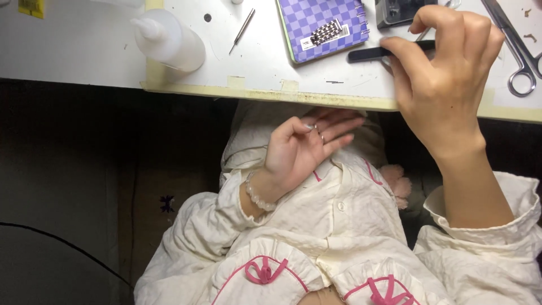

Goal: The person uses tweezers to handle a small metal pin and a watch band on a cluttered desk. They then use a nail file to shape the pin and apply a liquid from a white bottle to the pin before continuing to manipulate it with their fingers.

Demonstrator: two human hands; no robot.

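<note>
While the right hand (446, 73) pinches a slim black tool (372, 53) at the desk edge (254, 90), left hand (307, 144) rests open-palmed below, checked notebook (322, 25) just beyond.

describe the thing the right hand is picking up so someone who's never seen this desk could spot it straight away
Start at the white table and follow its taped front edge to the right hand. Its fingertips pinch a slim black tool lying flat just right of the purple checkered notebook. Unlike the shiny scissors nearby, it is matte black, straight and has no loops.
</note>
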